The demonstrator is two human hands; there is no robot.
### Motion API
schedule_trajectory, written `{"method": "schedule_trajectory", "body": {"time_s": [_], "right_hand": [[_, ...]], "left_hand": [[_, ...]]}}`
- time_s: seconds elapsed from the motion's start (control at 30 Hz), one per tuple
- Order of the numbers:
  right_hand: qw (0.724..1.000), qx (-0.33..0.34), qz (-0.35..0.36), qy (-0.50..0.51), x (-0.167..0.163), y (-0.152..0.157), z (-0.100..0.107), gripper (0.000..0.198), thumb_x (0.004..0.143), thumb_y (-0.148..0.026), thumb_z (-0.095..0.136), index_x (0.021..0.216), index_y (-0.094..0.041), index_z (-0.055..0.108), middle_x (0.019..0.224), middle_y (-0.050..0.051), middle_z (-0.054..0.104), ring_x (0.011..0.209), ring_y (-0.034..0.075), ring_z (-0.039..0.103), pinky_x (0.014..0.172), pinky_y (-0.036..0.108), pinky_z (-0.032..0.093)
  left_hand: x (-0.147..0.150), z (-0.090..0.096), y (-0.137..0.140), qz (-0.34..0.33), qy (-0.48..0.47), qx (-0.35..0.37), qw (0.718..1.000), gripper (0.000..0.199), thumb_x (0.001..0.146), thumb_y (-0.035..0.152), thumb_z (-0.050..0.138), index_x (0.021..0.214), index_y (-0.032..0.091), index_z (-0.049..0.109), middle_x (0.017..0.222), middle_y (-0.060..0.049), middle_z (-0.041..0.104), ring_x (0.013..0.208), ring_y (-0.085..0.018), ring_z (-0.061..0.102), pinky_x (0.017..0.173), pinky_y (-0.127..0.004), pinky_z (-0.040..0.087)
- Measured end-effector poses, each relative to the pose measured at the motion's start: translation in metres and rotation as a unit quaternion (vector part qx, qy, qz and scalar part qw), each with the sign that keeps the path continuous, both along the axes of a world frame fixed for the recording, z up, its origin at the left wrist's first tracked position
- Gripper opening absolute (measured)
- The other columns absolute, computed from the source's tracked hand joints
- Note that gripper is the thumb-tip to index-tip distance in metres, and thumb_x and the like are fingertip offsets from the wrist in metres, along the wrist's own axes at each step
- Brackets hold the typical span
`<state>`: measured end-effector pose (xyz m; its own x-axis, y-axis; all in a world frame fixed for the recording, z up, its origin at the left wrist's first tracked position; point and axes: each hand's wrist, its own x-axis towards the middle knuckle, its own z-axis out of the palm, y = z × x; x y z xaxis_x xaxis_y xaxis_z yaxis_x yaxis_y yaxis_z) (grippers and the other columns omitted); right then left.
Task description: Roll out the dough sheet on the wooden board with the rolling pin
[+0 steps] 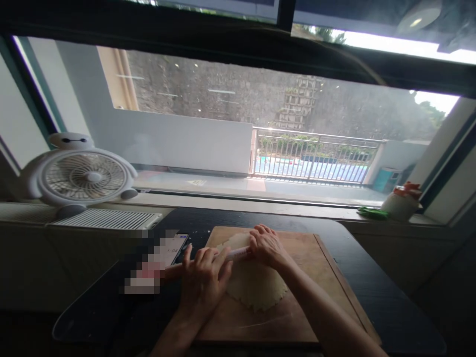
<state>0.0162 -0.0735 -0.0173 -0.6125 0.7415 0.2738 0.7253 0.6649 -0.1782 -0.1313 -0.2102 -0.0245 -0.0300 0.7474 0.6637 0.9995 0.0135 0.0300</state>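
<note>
We count two hands, one rolling pin (238, 253), one sheet of dough (256, 287) and one wooden board (310, 277), all at a single dark counter (372, 285) below a window. The right hand (268, 245) has its grip curled around the far end of the pin, hiding that end. The left hand (204, 270) lies across the pin with its fingers slightly spread; from this angle we cannot tell whether that grip closes underneath. The pin slants over the upper part of the dough, its brown left end running past the board toward one phone (180, 243). Blocky pixels cover much of that phone, and both our forearms are cut off by the bottom edge.

The dough lies flat on the board, pale and thin, with a ragged, notched rim on the near side; the left hand and the pin hide part of it. On the left we see one white fan (85, 173) with a rounded head, and on the right one pale jar (400, 204) beside a small green item (373, 213).
</note>
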Motion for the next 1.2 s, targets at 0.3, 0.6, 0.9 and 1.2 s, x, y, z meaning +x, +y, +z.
{"method": "schedule_trajectory", "body": {"time_s": [0.3, 0.6, 0.9, 1.2], "right_hand": [[0.999, 0.031, -0.017, 0.015, 0.016, -0.029, -0.002, 0.04, 0.092, -0.034, 0.02, 0.116, -0.024, 0.051, 0.13, 0.004, 0.041, 0.124, 0.019, 0.027, 0.1, 0.035, 0.02], [0.998, -0.037, -0.051, 0.008, -0.046, 0.044, 0.007, 0.034, 0.086, -0.035, 0.038, 0.112, -0.02, 0.055, 0.119, 0.009, 0.05, 0.11, 0.022, 0.04, 0.09, 0.037, 0.027], [1.0, -0.008, 0.003, 0.022, 0.004, -0.017, 0.002, 0.036, 0.093, -0.031, 0.024, 0.102, -0.021, 0.058, 0.119, 0.004, 0.05, 0.123, 0.017, 0.027, 0.1, 0.031, 0.016], [0.994, -0.079, -0.01, 0.076, 0.028, -0.005, 0.045, 0.045, 0.093, -0.037, 0.016, 0.098, -0.023, 0.059, 0.118, 0.004, 0.051, 0.105, 0.017, 0.047, 0.088, 0.033, 0.032]], "left_hand": [[0.006, 0.005, -0.009, -0.015, -0.01, 0.007, 1.0, 0.028, 0.083, 0.034, 0.044, 0.102, 0.025, 0.062, 0.087, -0.004, 0.064, 0.092, -0.021, 0.054, 0.102, -0.053, 0.015], [0.001, 0.003, -0.002, 0.019, 0.0, -0.004, 1.0, 0.03, 0.084, 0.031, 0.042, 0.107, 0.024, 0.06, 0.087, -0.004, 0.064, 0.092, -0.022, 0.052, 0.103, -0.055, 0.013], [0.004, 0.004, -0.006, 0.005, 0.009, -0.017, 1.0, 0.032, 0.084, 0.032, 0.044, 0.112, 0.026, 0.058, 0.095, -0.005, 0.061, 0.094, -0.022, 0.051, 0.101, -0.054, 0.015], [0.001, 0.0, -0.003, -0.045, 0.001, -0.005, 0.999, 0.027, 0.083, 0.036, 0.045, 0.102, 0.028, 0.062, 0.087, -0.003, 0.062, 0.092, -0.021, 0.052, 0.1, -0.055, 0.014]]}}
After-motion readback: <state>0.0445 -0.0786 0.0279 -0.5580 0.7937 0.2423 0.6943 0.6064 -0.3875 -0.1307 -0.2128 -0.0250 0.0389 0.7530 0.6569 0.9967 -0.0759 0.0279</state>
